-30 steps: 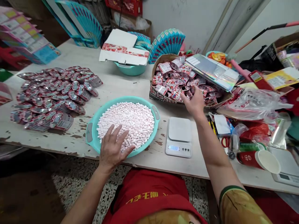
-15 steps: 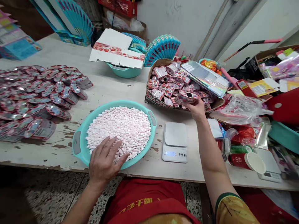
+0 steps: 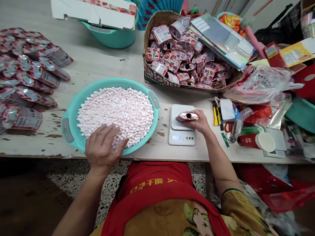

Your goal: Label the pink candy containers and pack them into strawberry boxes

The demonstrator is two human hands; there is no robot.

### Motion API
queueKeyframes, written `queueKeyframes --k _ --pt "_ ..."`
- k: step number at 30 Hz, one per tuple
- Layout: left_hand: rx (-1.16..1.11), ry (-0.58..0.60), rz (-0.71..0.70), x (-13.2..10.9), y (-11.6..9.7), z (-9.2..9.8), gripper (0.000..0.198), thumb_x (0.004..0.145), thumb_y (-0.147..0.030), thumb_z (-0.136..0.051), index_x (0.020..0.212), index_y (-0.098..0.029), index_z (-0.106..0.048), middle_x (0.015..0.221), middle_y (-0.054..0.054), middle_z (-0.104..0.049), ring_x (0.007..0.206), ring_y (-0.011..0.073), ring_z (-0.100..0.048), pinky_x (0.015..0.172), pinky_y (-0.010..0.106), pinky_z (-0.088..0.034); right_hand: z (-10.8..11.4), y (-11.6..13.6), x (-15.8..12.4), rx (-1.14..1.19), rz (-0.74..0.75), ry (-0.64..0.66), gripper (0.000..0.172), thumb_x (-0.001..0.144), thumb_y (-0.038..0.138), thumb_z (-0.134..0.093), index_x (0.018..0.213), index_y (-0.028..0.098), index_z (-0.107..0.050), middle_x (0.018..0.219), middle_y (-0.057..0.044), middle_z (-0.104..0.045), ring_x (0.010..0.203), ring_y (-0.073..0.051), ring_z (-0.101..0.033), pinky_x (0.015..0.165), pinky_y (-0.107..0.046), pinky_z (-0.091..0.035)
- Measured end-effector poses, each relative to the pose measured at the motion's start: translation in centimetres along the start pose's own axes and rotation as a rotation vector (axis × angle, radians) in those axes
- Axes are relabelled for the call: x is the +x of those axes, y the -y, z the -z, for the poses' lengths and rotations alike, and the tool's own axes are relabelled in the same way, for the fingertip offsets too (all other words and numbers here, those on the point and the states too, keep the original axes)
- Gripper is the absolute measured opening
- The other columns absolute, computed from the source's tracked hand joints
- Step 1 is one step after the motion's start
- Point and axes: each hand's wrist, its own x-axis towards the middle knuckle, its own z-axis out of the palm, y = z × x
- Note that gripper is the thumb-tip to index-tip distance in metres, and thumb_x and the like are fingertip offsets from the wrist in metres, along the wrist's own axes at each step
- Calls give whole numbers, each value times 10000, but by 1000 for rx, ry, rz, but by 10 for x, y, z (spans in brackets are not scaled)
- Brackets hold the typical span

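Note:
My left hand (image 3: 102, 147) lies on the near edge of the white and pale pink candies (image 3: 118, 114) in a teal basin (image 3: 157, 114), its fingers apart. My right hand (image 3: 200, 122) grips a small red and white spouted pouch (image 3: 188, 116), whose dark round opening faces up. The pouch is over the plate of a white digital scale (image 3: 182, 139); whether it touches the plate is unclear.
A cardboard box (image 3: 172, 83) of similar pouches stands behind the scale, with shiny flat sheets (image 3: 221, 39) on top. More pouches (image 3: 29, 72) are piled at the left. Cutters (image 3: 216, 114), a red cup (image 3: 247, 140) and plastic bags lie at the right.
My right hand has moved from the box back toward me, over the scale, with the pouch in it. My left hand stays at the candies. The view has tilted down.

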Motion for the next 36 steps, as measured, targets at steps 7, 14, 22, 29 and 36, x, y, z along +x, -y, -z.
queueKeyframes --k 7,14,22,29,36 --pt "51 -111 -80 6 -3 0 515 861 -363 -761 1350 -246 -647 1278 140 -728 1289 371 -631 1072 515 -504 16 -6 -40 -110 42 -183 749 736 614 -782 1362 254 -583 1256 -102 -572 1051 -257 -575 903 -435 -515" --pt "34 -227 -142 13 -2 -3 506 809 -430 -771 1261 -205 -724 1174 158 -768 1196 388 -687 1034 506 -532 -26 -18 -187 -318 -71 -675 508 949 489 -561 1330 154 -533 1232 -181 -552 1206 -321 -525 996 -559 -469" --pt "30 -140 -102 15 -7 2 522 830 -403 -749 1306 -193 -701 1233 178 -743 1255 395 -649 1079 530 -504 -77 -31 -206 -593 -18 -736 584 989 562 -432 1401 149 -459 1349 -239 -510 1349 -394 -461 1064 -676 -406" --pt "12 -104 -99 14 -6 4 560 841 -358 -743 1380 -239 -649 1279 164 -724 1277 385 -636 1086 541 -499 -78 -31 -204 -619 -73 -734 546 974 558 -413 1329 155 -508 1302 -233 -542 1319 -395 -491 1045 -674 -420" --pt "-2 -122 -119 14 -5 3 535 838 -316 -750 1355 -204 -669 1276 181 -722 1260 379 -648 1074 534 -515 -78 -32 -203 -625 -58 -723 508 948 507 -478 1316 158 -515 1303 -226 -552 1299 -383 -506 1036 -651 -434"
